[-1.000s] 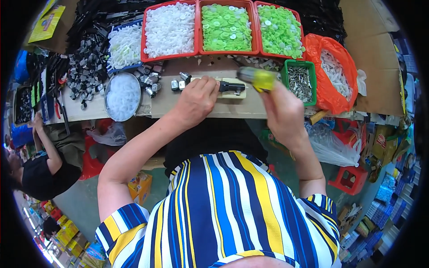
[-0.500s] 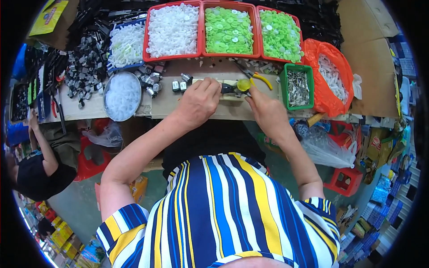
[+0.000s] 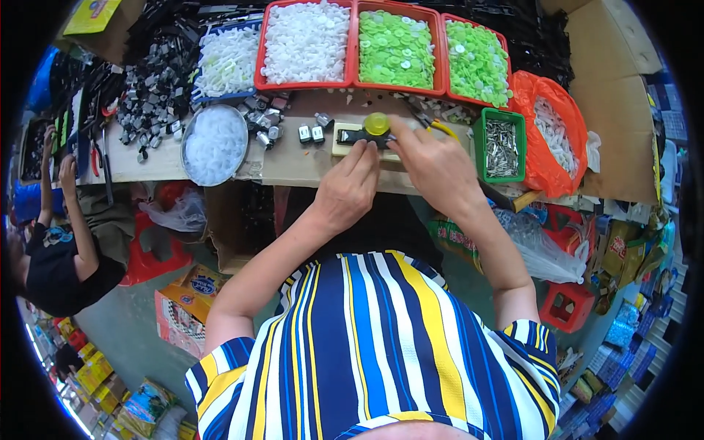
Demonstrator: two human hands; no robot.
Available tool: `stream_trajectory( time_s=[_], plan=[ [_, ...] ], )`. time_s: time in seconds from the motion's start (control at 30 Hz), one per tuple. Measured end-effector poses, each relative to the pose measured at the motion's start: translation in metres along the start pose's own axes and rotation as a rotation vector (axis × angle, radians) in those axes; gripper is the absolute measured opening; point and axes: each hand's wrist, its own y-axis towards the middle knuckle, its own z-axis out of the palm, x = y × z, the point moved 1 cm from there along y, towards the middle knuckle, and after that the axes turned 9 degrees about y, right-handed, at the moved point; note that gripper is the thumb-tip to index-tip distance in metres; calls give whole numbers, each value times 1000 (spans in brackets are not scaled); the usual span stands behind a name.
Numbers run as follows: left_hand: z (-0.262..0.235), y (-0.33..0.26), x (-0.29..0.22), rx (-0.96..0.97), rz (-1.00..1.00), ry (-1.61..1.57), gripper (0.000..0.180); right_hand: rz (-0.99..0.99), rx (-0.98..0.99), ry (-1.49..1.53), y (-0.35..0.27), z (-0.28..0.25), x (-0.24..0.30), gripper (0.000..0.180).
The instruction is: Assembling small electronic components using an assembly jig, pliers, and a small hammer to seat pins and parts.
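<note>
Closest to me, the left hand (image 3: 346, 192) rests with loosely curled fingers steadying a pale jig block (image 3: 345, 139) on the worktop (image 3: 293, 165). The right hand (image 3: 437, 167) pinches at a small black part topped by a yellow-green disc (image 3: 377, 123), seated on that block. I'd judge one piece is mid-assembly: two small finished-looking units (image 3: 311, 134) lie just to the left. Farther back, red bins of white (image 3: 306, 42) and green discs (image 3: 400, 48) are heaped full, so plenty seems left to do.
</note>
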Motion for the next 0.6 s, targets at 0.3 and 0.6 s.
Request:
stream_trajectory(
  time_s=[0.3, 0.6],
  plan=[
    [5, -14, -6, -25, 18, 1, 36, -97, -58, 24, 14, 4, 2, 36],
    [-26, -15, -1, 0, -108, -164, 33, -66, -205, 167, 4, -9, 1, 30]
  ],
)
